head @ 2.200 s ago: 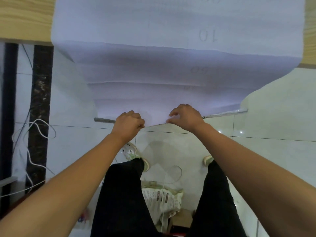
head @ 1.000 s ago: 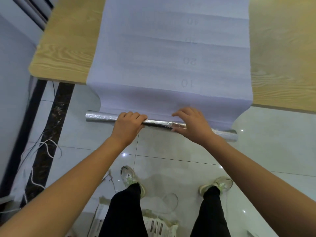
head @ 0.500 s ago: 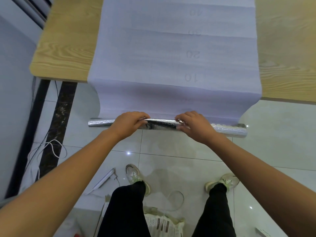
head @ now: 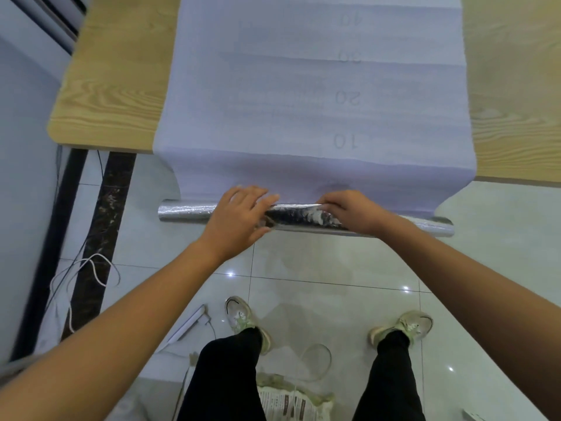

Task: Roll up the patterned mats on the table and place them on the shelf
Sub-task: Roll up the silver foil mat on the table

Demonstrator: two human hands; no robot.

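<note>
lavender mat (head: 312, 86) draped off the woodgrain table (head: 112, 86) edge, faint upside-down 10, 20, 40 printed on it, hanging end rolled up – crinkly silver foil backing, left hand (head: 239, 217) fingers stretched over that end, blurry, right hand (head: 349, 212) fingers curled gripping it

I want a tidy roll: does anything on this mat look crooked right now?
The silver roll hangs below the table edge slanted, right end lower than left, and its left end pokes out beyond the mat, so it may be winding unevenly.
</note>
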